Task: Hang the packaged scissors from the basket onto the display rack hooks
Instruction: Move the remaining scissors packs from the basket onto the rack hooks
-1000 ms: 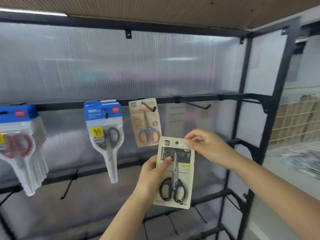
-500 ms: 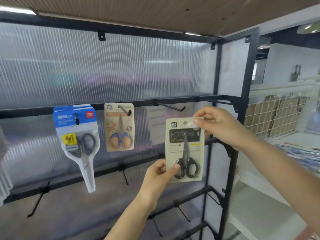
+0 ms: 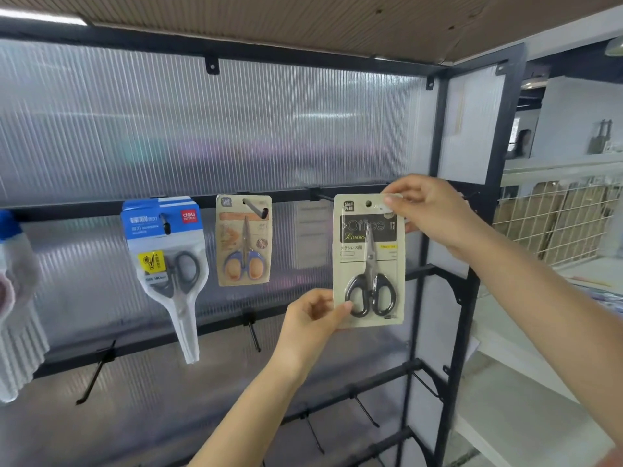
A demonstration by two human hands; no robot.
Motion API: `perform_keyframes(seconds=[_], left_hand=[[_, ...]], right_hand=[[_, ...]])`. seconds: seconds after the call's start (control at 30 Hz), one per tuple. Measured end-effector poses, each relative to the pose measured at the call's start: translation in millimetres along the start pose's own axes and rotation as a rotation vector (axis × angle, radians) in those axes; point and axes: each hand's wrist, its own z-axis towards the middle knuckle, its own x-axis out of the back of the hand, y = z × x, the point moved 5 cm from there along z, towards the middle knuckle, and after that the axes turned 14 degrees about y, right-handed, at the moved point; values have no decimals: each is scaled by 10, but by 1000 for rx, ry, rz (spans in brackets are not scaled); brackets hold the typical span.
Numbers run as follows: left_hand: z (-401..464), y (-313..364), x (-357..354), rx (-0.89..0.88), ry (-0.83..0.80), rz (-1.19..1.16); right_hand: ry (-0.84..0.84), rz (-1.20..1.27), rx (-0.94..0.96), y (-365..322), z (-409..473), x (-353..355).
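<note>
While you look up at the display rack point(image 3: 448, 230) from the head camera, your right hand point(image 3: 435, 214) pinches the top right corner of a cream card of black-handled office scissors point(image 3: 369, 261), thumb in front and fingers curled behind. Your left hand point(image 3: 312, 318) grips the card's lower left edge, thumb pressed on the front beside the handle loops. The card hangs upright in front of the upper black crossbar point(image 3: 286, 196), its round hang hole point(image 3: 368, 203) just right of a bare hook point(image 3: 322, 196); whether the hook has entered the hole you cannot tell. To the left, a tan card of blue-and-orange scissors point(image 3: 244, 241) hangs on its own hook, then a blue-topped pack of grey scissors point(image 3: 165, 261), and a further stack of packs point(image 3: 17, 298) at the frame's left edge. Lower crossbars carry bare hooks point(image 3: 253, 333).
</note>
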Motion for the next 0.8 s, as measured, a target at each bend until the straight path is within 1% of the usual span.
perform_keyframes(seconds=[0.37, 0.57, 0.67, 0.8], left_hand=[[15, -70, -84, -1, 77, 99], [147, -188, -43, 23, 231, 191], [297, -242, 8, 39, 315, 236], [581, -310, 37, 36, 346, 304]], right_hand=[[-37, -24, 37, 129, 86, -19], [-11, -111, 163, 239, 196, -171], [15, -77, 173, 337, 275, -292], [49, -75, 212, 442, 443, -488]])
